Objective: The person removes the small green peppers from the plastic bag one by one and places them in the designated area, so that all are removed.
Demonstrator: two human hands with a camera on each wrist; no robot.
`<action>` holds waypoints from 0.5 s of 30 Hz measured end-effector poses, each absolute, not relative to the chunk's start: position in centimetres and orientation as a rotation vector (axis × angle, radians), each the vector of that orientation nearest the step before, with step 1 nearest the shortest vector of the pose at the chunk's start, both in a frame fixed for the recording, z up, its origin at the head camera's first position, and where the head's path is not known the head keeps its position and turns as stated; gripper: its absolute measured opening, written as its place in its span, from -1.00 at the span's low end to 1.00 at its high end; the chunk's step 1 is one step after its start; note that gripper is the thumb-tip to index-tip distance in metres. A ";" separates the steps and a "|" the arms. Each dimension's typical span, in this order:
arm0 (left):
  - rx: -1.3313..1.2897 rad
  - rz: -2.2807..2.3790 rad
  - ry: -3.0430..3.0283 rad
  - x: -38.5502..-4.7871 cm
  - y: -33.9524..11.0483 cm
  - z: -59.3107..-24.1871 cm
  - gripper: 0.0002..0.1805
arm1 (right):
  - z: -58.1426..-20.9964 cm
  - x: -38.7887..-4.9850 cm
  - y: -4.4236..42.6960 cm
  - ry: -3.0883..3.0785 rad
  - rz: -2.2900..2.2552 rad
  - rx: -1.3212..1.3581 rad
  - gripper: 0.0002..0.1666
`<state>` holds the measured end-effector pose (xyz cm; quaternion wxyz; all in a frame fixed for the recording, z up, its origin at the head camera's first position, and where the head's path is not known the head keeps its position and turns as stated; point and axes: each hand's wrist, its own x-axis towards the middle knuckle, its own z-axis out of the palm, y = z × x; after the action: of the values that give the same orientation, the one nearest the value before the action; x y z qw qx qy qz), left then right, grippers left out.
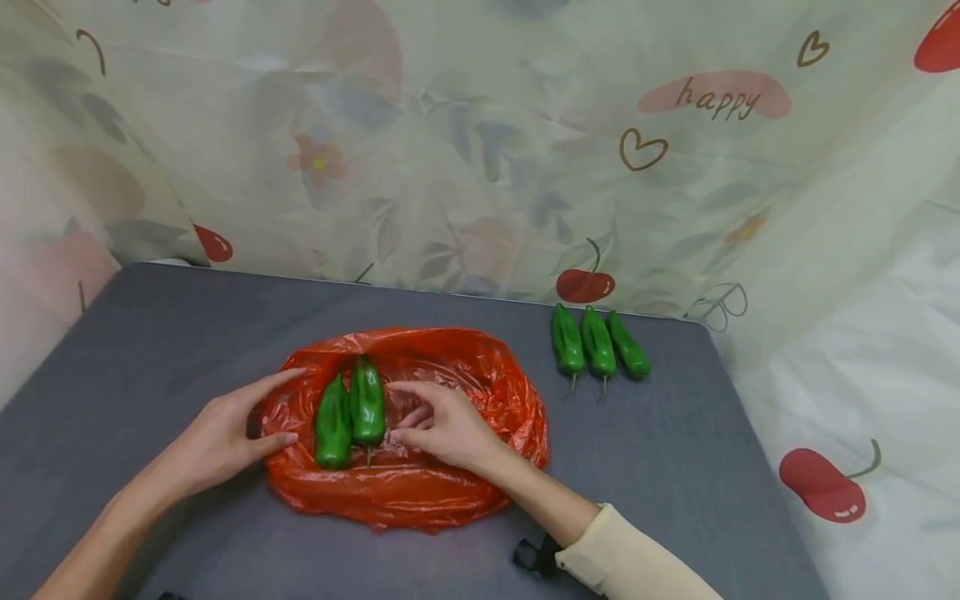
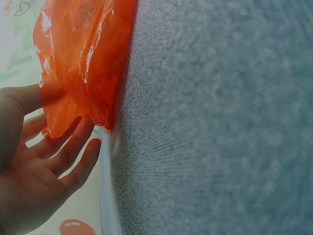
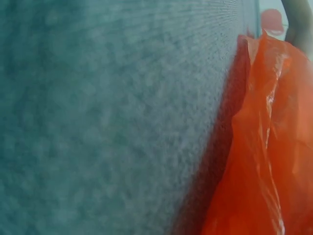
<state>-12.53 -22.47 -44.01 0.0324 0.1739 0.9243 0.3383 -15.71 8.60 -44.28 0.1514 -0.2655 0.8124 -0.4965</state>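
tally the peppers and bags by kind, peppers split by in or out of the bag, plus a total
Red plastic bag: 1
Green peppers in the bag: 2
Green peppers on the table, outside the bag: 3
Total: 6

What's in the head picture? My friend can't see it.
Two green chili peppers lie in an open red plastic bag, the left hand at its edge, the right hand beside them. Three more peppers lie on the gray table.
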 end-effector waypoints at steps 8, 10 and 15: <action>0.536 1.044 2.845 -12.5 -22.5 -44.0 -0.13 | -44.4 -16.0 7.9 2.400 -1.302 -0.790 -0.19; 0.535 1.045 2.843 -12.5 -22.5 -44.0 -0.15 | -44.4 -16.2 7.7 2.431 -1.238 -0.812 -0.18; 0.533 1.049 2.831 -12.6 -22.3 -44.0 -0.17 | -44.2 -16.6 7.2 2.467 -1.133 -0.836 -0.15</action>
<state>-12.55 -22.31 -44.03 0.0379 0.1737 0.9228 0.3418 -16.57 7.23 -44.25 0.1499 -0.2910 0.8587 -0.3942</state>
